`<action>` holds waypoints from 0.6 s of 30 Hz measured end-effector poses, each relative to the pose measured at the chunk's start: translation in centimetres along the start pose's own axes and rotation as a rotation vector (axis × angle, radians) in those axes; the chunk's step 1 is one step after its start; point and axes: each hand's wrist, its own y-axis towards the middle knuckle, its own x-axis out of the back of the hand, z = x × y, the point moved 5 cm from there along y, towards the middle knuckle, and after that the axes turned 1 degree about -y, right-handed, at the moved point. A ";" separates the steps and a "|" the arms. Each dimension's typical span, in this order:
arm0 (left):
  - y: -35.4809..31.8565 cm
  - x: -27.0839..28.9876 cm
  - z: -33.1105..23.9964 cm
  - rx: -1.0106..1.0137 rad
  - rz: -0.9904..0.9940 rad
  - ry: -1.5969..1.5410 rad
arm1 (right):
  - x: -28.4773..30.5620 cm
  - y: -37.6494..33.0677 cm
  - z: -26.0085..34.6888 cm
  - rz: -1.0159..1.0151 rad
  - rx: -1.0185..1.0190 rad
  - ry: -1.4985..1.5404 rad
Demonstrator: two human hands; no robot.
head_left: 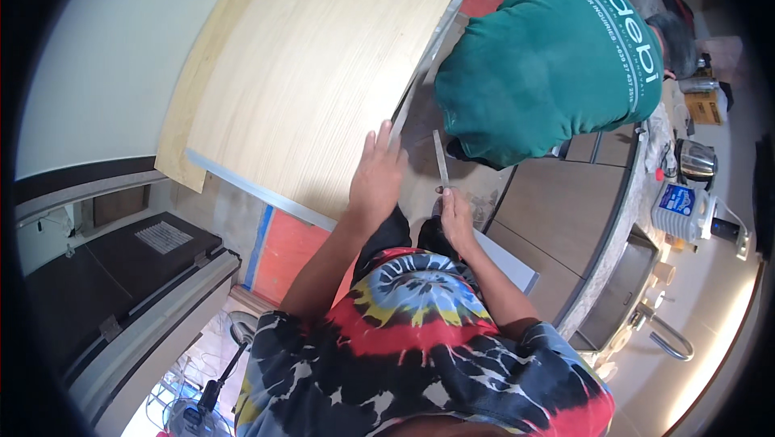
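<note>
Fingers outstretched, my left hand rests at the near right edge of a large pale wood-grain panel. A grey strip runs along the panel's near side. My right hand is closed around the lower end of a long flat metal tool that looks like a file. Its blade points up and away, apart from the panel edge. My right fingers partly hide the end they grip.
A person in a green shirt bends over close ahead on the right. Along the right runs a counter with a sink, a curved faucet, a white jug and a kettle. A dark cabinet stands at left.
</note>
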 end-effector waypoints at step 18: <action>-2.5 0.7 11.7 0.921 -0.340 -0.066 | -3.7 11.6 11.0 0.011 0.701 -0.396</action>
